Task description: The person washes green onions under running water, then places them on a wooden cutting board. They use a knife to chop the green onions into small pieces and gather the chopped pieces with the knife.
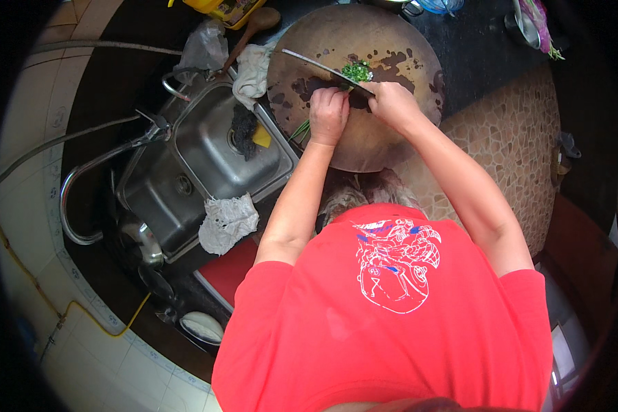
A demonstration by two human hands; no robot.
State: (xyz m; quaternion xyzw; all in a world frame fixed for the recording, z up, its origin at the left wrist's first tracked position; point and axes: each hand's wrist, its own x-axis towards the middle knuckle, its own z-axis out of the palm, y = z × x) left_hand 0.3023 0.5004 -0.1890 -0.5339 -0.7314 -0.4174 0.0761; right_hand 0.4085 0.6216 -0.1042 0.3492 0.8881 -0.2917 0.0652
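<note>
On a round wooden chopping board [371, 147] lies a small heap of chopped green onion [357, 71]. My right hand [393, 105] grips a knife [314, 63], whose blade reaches up and to the left across the board, just in front of my left hand. My left hand [329, 114] is closed on a bunch of green onions [301, 132]; their long green ends stick out at its lower left, over the board's edge. The cut ends meet the blade close to my left fingertips. The knife's handle is hidden in my right hand.
Left of the board is a double steel sink [226, 139] with a dark scouring pad [244, 129] and a yellow sponge [261, 136]. A white cloth [252, 72] touches the board's left side. A wooden ladle [260, 20] lies above it. A metal cup [526, 33] stands at upper right.
</note>
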